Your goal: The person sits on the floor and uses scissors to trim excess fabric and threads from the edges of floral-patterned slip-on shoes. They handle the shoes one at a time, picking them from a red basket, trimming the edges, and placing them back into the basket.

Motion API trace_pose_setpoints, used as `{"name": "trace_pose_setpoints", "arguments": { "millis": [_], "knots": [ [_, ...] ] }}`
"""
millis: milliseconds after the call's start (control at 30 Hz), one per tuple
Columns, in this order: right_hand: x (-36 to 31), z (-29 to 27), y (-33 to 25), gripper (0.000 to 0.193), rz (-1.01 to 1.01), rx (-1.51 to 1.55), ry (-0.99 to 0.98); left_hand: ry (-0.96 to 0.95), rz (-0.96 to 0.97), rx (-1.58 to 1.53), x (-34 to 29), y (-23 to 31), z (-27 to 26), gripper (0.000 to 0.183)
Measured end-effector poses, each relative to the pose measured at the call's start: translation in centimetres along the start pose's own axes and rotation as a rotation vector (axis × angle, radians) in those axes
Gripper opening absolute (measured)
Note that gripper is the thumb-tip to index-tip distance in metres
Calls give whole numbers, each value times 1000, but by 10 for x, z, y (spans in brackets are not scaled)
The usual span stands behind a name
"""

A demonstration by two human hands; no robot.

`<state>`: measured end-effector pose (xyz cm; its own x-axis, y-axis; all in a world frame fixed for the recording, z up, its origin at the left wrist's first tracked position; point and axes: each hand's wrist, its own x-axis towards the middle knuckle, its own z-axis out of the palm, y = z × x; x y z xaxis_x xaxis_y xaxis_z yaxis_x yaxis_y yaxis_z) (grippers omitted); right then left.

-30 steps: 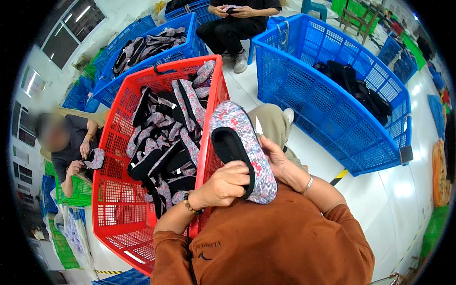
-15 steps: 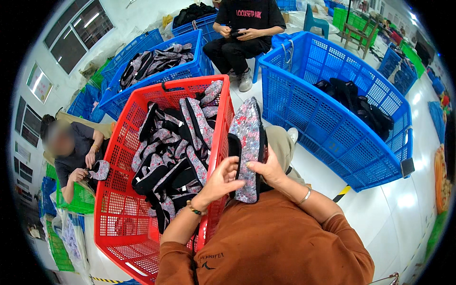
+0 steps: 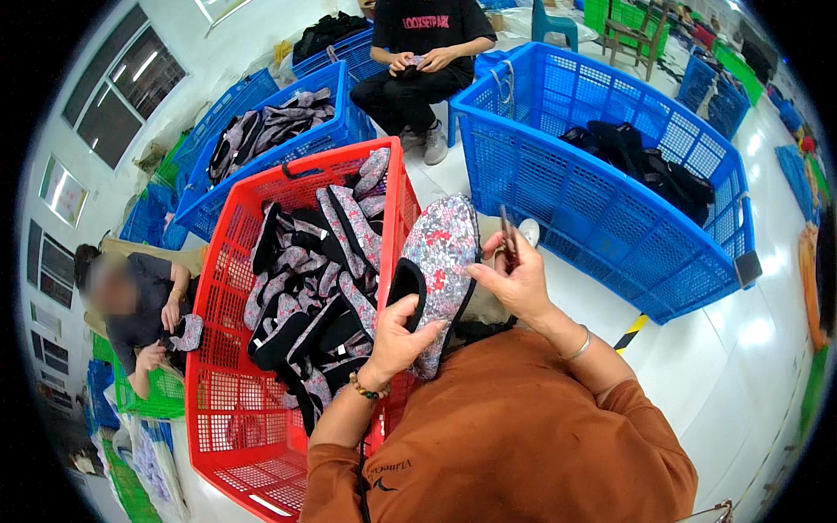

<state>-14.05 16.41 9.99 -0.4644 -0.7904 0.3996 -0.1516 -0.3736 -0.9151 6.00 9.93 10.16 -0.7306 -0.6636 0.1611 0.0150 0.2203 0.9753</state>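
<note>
Head view, big to small. Blue crate sits to my right, holding a small dark heap of finished-looking pieces. Red crate is to my left front, piled with floral-and-black shoe uppers. More blue crates stand behind it. One person sits at the far side, another at my left, both with their own pieces in hand.

Floral shoe upper is up in front of my chest, over the red crate's near right rim, standing roughly on end.

Left hand: grip closed around the lower edge, thumb on the patterned face, fingers behind near the black collar opening. Right hand: grip pinched shut on a small thin dark tool, snips I think, too small to be sure; the fingers are just beside the upper's right edge.

Handling, as I judge it: light, soft fabric, flops without support, not fragile, not slippery. Best hold is the padded collar or the stitched edge, where it is stiffest. Pinching mid-panel would just fold it. Keep the tool tip off the fabric face.
</note>
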Motion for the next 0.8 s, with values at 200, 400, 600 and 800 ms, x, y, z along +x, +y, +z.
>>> {"name": "trace_pose_setpoints", "arguments": {
  "millis": [200,400,600,800],
  "knots": [
    [1,-5,-1,14,-63,-107,-5,-33,175,258,-4,-2,-3,13],
    [-1,-21,-3,12,115,385,39,2,-21,-100,-14,-11,-9,18],
    [8,-17,-6,25,-76,169,12,-63,-101,-314,-14,-13,-14,20],
    [19,-6,-14,28,-231,-67,-83,-111,-122,-284,-14,-16,-15,26]
  ]
}}
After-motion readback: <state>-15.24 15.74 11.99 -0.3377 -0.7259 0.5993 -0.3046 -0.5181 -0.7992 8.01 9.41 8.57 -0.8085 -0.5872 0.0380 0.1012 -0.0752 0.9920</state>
